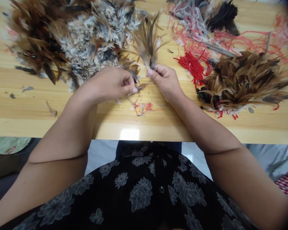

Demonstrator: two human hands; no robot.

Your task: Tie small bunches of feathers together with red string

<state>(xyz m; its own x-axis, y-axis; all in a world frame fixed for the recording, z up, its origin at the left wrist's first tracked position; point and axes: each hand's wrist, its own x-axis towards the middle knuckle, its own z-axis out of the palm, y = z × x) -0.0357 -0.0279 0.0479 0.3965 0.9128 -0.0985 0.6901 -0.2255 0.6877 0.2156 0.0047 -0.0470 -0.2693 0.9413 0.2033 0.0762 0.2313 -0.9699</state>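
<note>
My right hand (166,80) pinches the base of a small bunch of brown and dark feathers (148,41), their tips fanned away from me. To its left, my left hand (117,83) has thumb and fingertips closed together over a small brown feather (142,86). The feather's near end is hidden by the fingers. A large heap of loose feathers (86,44), brown at the left and pale grey in the middle, lies just beyond the left hand. Short red thread scraps (144,108) are strewn on the table between my forearms.
Right of my right hand are a bundle of red threads (193,65) and a pile of tied brown feathers (244,80). Behind them, pinkish and white strings (199,35) lie tangled near black feathers (224,16). The wooden table (26,124) ends close to my body.
</note>
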